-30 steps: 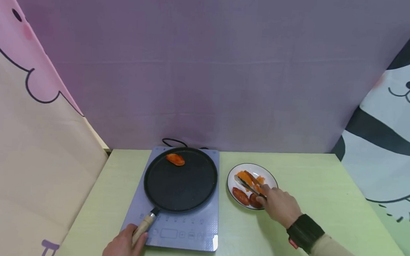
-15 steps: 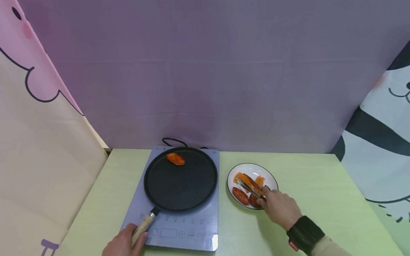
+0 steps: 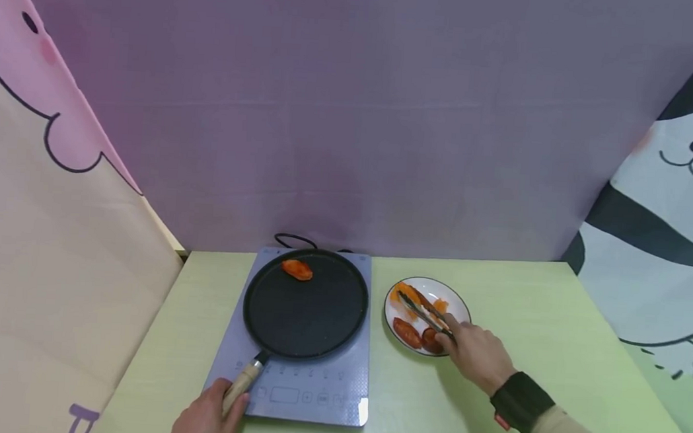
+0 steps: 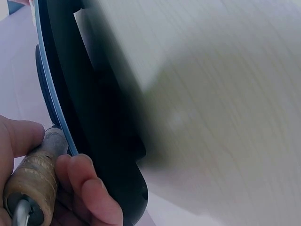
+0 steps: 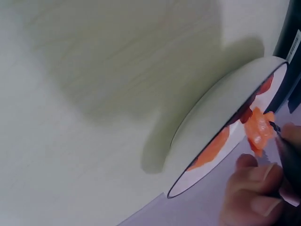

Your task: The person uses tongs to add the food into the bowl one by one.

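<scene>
- Apparently to steady the frying pan [image 3: 307, 320], the left hand [image 3: 206, 416] has its fingers and thumb curled round the wooden handle [image 3: 240, 389].
- The right hand [image 3: 481, 356] grips tongs [image 3: 418, 310], slanted over the plate [image 3: 440, 289], presumably so the tips meet the food while the fingers avoid it. An orange piece [image 5: 258, 129] sits at the tips, seemingly pinched and raised.
- The plate stands just beside the cooktop [image 3: 305, 406], probably for a short reach; more orange food and two reddish pieces [image 3: 407, 333] lie on it.
- The pan rests on the cooktop, one browned piece [image 3: 297, 270] near its far-left rim.
- Hidden or unclear: the tongs' rear end, lost in the right hand; the cable [image 3: 288, 237], cut off behind the cooktop; whether the heat is on, the panel marks being too faint.
</scene>
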Demonstrator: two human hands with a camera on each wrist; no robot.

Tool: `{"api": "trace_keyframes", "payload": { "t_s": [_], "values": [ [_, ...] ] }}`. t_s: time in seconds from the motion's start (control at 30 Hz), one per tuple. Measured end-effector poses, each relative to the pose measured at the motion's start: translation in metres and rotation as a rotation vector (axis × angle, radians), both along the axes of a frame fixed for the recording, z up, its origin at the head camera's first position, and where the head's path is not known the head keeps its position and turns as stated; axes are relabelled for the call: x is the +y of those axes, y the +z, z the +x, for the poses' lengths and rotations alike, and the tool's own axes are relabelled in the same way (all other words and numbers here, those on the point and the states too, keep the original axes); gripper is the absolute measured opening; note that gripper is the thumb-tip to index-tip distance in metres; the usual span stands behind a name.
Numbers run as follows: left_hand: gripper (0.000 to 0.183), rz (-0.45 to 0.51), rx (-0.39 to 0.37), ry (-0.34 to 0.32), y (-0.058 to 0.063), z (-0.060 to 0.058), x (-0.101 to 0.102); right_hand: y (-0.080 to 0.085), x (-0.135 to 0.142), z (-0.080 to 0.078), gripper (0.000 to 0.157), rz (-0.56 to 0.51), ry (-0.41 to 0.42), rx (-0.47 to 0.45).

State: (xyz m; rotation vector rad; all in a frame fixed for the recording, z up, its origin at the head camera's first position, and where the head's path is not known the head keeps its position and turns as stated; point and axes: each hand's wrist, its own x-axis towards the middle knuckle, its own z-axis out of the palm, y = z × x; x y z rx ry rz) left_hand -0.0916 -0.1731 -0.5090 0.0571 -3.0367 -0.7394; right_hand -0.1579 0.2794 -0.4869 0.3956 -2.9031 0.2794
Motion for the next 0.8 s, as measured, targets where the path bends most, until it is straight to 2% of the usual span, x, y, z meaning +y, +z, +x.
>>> {"api": "trace_keyframes", "payload": {
  "t_s": [0.13,0.53,0.8],
  "values": [
    [0.029,0.007,0.005,0.007,0.001,0.000,0.001,0.006,0.002,-0.001,0.040,-0.002,0.007,0.049],
    [0.030,0.010,-0.012,0.009,0.003,0.001,0.000,0.009,0.003,0.000,0.042,-0.003,-0.011,0.023],
    [0.031,-0.002,-0.009,0.003,0.001,0.000,0.000,0.013,0.001,-0.002,0.045,-0.020,0.004,0.031]
  ]
}}
